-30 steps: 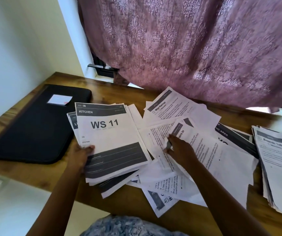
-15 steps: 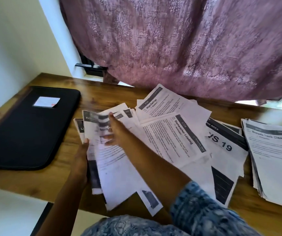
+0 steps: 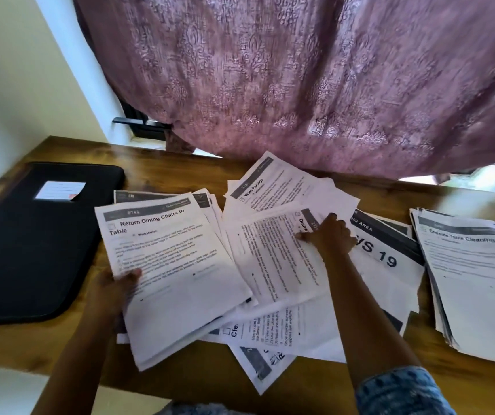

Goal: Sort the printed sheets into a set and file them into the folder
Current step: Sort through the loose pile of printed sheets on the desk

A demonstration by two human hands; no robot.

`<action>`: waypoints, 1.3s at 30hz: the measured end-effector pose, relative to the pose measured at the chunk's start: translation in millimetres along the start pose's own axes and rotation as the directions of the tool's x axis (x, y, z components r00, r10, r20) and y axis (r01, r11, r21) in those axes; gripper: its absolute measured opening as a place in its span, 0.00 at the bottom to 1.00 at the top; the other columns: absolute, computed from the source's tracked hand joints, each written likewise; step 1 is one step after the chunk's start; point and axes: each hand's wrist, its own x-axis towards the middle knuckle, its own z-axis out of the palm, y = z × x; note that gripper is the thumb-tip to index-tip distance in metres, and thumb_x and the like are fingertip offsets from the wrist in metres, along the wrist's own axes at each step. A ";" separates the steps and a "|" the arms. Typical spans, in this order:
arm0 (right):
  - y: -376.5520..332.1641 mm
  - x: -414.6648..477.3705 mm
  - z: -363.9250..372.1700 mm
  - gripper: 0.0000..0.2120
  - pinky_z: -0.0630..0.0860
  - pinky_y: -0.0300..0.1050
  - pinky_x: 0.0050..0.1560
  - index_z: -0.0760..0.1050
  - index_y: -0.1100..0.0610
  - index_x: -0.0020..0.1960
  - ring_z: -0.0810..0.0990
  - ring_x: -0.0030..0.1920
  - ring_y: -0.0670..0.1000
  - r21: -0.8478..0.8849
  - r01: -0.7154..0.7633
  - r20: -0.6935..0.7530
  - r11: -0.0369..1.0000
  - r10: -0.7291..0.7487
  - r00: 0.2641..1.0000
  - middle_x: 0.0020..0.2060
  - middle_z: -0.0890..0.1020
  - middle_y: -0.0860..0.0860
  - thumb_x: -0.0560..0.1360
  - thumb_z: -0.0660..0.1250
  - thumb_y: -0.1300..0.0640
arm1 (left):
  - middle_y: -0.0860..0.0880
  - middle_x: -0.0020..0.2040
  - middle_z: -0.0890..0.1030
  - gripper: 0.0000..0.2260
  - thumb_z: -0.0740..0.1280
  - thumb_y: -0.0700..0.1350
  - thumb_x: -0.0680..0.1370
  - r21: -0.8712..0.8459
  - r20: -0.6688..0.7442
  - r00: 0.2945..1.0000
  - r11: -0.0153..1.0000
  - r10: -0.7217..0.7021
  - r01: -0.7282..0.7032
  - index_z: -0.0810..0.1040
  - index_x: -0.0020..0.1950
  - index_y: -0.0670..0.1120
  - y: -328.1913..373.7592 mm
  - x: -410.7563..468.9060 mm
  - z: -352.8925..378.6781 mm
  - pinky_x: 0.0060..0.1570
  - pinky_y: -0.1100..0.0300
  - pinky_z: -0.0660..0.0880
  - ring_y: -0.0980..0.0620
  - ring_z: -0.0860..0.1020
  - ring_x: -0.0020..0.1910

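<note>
item: sorting printed sheets; the step in hand is judged to be gathering loose sheets into one set.

left hand (image 3: 114, 292): is gripping the held set (image 3: 177, 274) at its near left corner, with the thumb lying on top. the top sheet is headed "return dining chairs to table". the set is sitting over the near left part of the table (image 3: 180, 172); whether it is resting on the wood or lifted off it cannot be told.

right hand (image 3: 331, 235): is lying knuckles up on the dishwasher sheet (image 3: 270, 259), fingers bent down at its header end. whether it is pinching or only pressing cannot be told.

loose sheets: are lying fanned and overlapping across the middle of the table. the wipe railings sheet (image 3: 273, 184) is lying toward the far edge and the ws 19 cover (image 3: 386, 259) just right of the right hand.

folder (image 3: 39, 244): black and closed, is lying flat at the left end of the table, just beside the held set.

second pile (image 3: 473, 280): is sitting at the right end, headed "bedside table cleaning".

handling note (judgement): the sheets are overlapping, so sliding the dishwasher sheet clear before raising it should be keeping its neighbours from dragging along. checking its header against the set comes first. the left thumb should be lifting only long enough to admit the sheet. the set's edges are splaying at the near end, so squaring them before filing seems wise.
</note>
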 end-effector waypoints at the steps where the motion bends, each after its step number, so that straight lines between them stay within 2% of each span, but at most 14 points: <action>1: 0.7 6.4 -1.0 0.38 0.68 0.56 0.62 0.63 0.57 0.66 0.73 0.63 0.60 0.041 0.020 0.005 0.999 -0.020 1.000 0.63 0.74 0.58 0.66 0.75 0.41 | 0.42 0.52 0.79 0.10 0.65 0.33 0.78 -0.014 0.004 1.000 1.000 -0.001 0.001 0.76 0.58 0.39 3.4 4.4 -3.4 0.41 0.56 0.74 0.46 0.79 0.44; 5: 10.0 23.1 -12.5 0.23 0.77 0.52 0.54 0.75 0.59 0.60 0.80 0.53 0.56 0.259 0.234 -0.027 0.937 -0.235 0.972 0.53 0.81 0.56 0.70 0.74 0.51 | 0.41 0.54 0.79 0.12 0.65 0.34 0.78 -0.020 0.020 1.000 1.000 0.020 -0.019 0.76 0.62 0.38 18.5 18.0 -18.2 0.48 0.50 0.74 0.45 0.79 0.46; 8: 21.0 21.5 -65.1 0.07 0.77 0.36 0.40 0.78 0.59 0.44 0.80 0.34 0.40 0.496 0.392 0.041 0.775 -0.471 0.881 0.36 0.81 0.53 0.72 0.74 0.57 | 0.40 0.54 0.80 0.12 0.66 0.34 0.78 0.014 0.073 0.997 1.000 0.002 -0.003 0.76 0.61 0.37 21.5 25.4 -25.7 0.49 0.50 0.75 0.47 0.80 0.45; 11: 24.8 11.5 -142.8 0.18 0.80 0.46 0.49 0.82 0.55 0.47 0.84 0.42 0.51 0.408 0.539 0.244 0.737 -0.657 0.714 0.43 0.84 0.56 0.63 0.77 0.46 | 0.38 0.57 0.80 0.12 0.66 0.34 0.77 0.035 0.112 0.993 0.998 -0.046 0.043 0.76 0.60 0.37 20.2 30.7 -32.2 0.51 0.48 0.75 0.45 0.81 0.46; 13: 20.0 -1.6 -186.8 0.22 0.81 0.43 0.44 0.85 0.51 0.44 0.85 0.41 0.51 0.490 0.534 0.320 0.689 -0.712 0.624 0.43 0.86 0.53 0.55 0.80 0.41 | 0.38 0.58 0.79 0.12 0.66 0.33 0.77 0.058 0.107 0.992 0.996 -0.066 0.060 0.75 0.61 0.37 18.8 34.4 -35.0 0.53 0.47 0.75 0.45 0.80 0.48; 16: -15.7 -15.8 -207.7 0.13 0.78 0.37 0.40 0.85 0.47 0.38 0.83 0.37 0.45 0.453 0.613 0.349 0.647 -0.762 0.546 0.37 0.85 0.47 0.56 0.78 0.43 | 0.39 0.58 0.80 0.12 0.66 0.33 0.77 0.083 0.110 0.991 0.994 -0.076 0.067 0.76 0.60 0.37 18.2 33.1 -33.5 0.55 0.46 0.75 0.44 0.80 0.49; 21: -128.9 -29.2 -103.8 0.04 0.70 0.37 0.45 0.80 0.51 0.41 0.75 0.38 0.35 0.340 0.813 0.401 0.472 -0.855 0.328 0.37 0.80 0.41 0.69 0.75 0.55 | 0.42 0.50 0.81 0.07 0.66 0.34 0.77 0.096 0.138 0.987 0.993 -0.080 0.067 0.77 0.55 0.39 20.1 16.3 -14.8 0.38 0.56 0.80 0.48 0.82 0.40; 24: -186.8 -50.2 -11.3 0.11 0.72 0.39 0.51 0.80 0.60 0.48 0.77 0.49 0.47 0.336 0.870 0.371 0.362 -0.899 0.231 0.48 0.81 0.50 0.70 0.75 0.55 | 0.40 0.53 0.83 0.09 0.67 0.42 0.79 0.041 0.176 0.981 0.997 -0.077 0.071 0.79 0.56 0.40 19.1 8.0 -10.2 0.47 0.46 0.81 0.40 0.82 0.48; 28: -235.3 -74.7 68.3 0.20 0.69 0.43 0.52 0.77 0.61 0.60 0.76 0.59 0.57 0.153 0.929 0.250 0.336 -0.923 0.292 0.58 0.79 0.58 0.72 0.73 0.54 | 0.42 0.48 0.85 0.13 0.61 0.51 0.80 -0.134 0.323 0.925 0.958 -0.201 0.255 0.80 0.55 0.44 25.1 1.8 -4.9 0.40 0.54 0.81 0.43 0.83 0.45; 31: -239.2 -84.9 86.1 0.24 0.62 0.49 0.61 0.73 0.53 0.66 0.72 0.64 0.56 -0.010 0.958 0.007 0.288 -0.958 0.288 0.62 0.77 0.52 0.72 0.70 0.47 | 0.38 0.54 0.83 0.13 0.68 0.38 0.75 -0.008 0.310 0.934 0.982 -0.175 0.187 0.78 0.59 0.39 18.0 7.5 -13.2 0.50 0.46 0.79 0.40 0.83 0.47; 33: -228.5 -82.2 85.0 0.27 0.63 0.52 0.62 0.73 0.54 0.66 0.74 0.60 0.57 0.134 0.937 -0.197 0.322 -0.918 0.344 0.58 0.79 0.53 0.70 0.70 0.45 | 0.45 0.44 0.86 0.11 0.67 0.29 0.74 0.075 0.197 0.974 0.992 -0.110 0.097 0.78 0.56 0.35 12.2 19.2 -31.9 0.40 0.57 0.81 0.46 0.83 0.41; 35: -212.6 -59.5 83.8 0.23 0.71 0.54 0.59 0.75 0.57 0.63 0.77 0.55 0.59 0.295 0.886 -0.402 0.358 -0.795 0.455 0.52 0.81 0.56 0.69 0.71 0.51 | 0.53 0.31 0.83 0.09 0.66 0.27 0.74 0.111 0.065 0.998 0.994 -0.028 0.021 0.78 0.51 0.37 22.6 21.1 -57.5 0.30 0.69 0.77 0.54 0.81 0.34; 37: -196.5 -29.1 76.2 0.17 0.73 0.55 0.58 0.76 0.58 0.59 0.77 0.57 0.61 0.286 0.810 -0.338 0.513 -0.737 0.586 0.54 0.80 0.57 0.71 0.69 0.56 | 0.52 0.30 0.81 0.09 0.67 0.30 0.75 0.108 -0.068 0.996 0.992 0.066 -0.059 0.77 0.53 0.39 36.7 22.5 -91.5 0.28 0.70 0.75 0.59 0.79 0.28; 39: -185.7 -8.1 68.0 0.16 0.73 0.55 0.59 0.75 0.57 0.60 0.75 0.60 0.60 0.187 0.721 -0.139 0.667 -0.709 0.692 0.58 0.78 0.57 0.73 0.68 0.56 | 0.49 0.36 0.81 0.10 0.69 0.35 0.75 0.094 -0.181 0.975 0.990 0.125 -0.109 0.78 0.55 0.40 41.6 35.1 -134.2 0.33 0.64 0.77 0.56 0.79 0.32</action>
